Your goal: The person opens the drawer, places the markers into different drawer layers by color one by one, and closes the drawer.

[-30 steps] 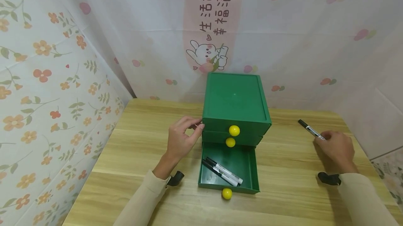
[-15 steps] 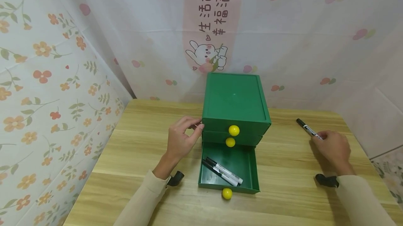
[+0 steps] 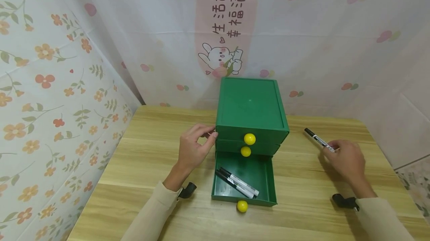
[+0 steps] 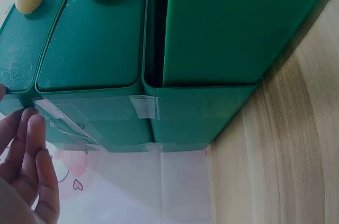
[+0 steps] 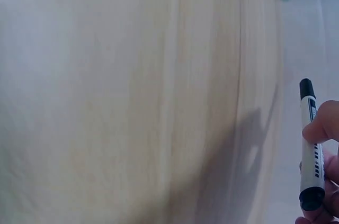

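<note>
Near the right part of the table, my right hand (image 3: 346, 159) pinches a whiteboard marker (image 3: 319, 140) with a white barrel and black cap. The right wrist view shows the thumb along the barrel of this marker (image 5: 309, 152), its black cap end pointing away from the hand. My left hand (image 3: 195, 146) touches the upper left front edge of a green drawer cabinet (image 3: 250, 103), fingers fairly straight in the left wrist view. The cabinet's bottom drawer (image 3: 263, 175) is pulled out. Two similar markers (image 3: 237, 183) lie side by side in it. Both upper drawers are closed.
Yellow round knobs (image 3: 249, 139) stick out from the drawer fronts. Clear tape (image 4: 143, 106) runs along the cabinet's side. Beneath everything is a wood-grain table (image 3: 144, 159), with a patterned curtain (image 3: 161, 47) hanging behind it and another floral one at left.
My right hand has moved left with the marker, toward the cabinet. My left hand and the drawers have stayed in place.
</note>
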The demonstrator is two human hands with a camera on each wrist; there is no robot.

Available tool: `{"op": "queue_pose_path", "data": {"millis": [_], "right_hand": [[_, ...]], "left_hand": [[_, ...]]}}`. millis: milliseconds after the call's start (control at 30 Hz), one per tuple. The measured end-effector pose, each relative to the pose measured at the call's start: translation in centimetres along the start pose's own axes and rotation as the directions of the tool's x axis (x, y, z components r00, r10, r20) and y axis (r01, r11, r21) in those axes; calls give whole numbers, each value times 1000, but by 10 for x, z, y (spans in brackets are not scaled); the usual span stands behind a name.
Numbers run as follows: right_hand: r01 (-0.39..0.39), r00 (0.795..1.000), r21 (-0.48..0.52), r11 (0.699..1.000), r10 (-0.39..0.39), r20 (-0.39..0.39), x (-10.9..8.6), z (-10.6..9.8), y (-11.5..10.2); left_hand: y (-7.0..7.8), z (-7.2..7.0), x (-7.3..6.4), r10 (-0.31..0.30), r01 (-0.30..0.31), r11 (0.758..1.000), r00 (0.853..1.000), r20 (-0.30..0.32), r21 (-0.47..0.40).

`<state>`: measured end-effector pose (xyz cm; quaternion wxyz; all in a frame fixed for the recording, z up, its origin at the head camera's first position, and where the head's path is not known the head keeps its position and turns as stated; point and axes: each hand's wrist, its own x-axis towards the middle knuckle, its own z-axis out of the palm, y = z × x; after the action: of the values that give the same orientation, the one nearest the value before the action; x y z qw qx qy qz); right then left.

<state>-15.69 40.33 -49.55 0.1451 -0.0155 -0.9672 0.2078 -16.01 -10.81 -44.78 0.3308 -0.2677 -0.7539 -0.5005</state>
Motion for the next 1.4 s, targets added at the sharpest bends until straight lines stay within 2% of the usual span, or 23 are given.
{"op": "queue_pose_path", "data": {"millis": [500, 900, 1100, 1400], "right_hand": [[128, 988, -3, 992, -127, -88, -22, -4, -38], [274, 947, -33, 961, -276, -162, -48, -12, -63], [357, 912, -42, 933, -358, -202, -61, -16, -76], [502, 826, -53, 863, -497, -264, -73, -21, -100]], "left_hand": [[-2, 0, -1, -23, 23, 1000, 1000, 21, 15], [-2, 0, -1, -20, 20, 1000, 1000, 14, -1], [0, 0, -1, -19, 19, 1000, 1000, 13, -4], [-1, 0, -1, -19, 19, 1000, 1000, 17, -1]]}}
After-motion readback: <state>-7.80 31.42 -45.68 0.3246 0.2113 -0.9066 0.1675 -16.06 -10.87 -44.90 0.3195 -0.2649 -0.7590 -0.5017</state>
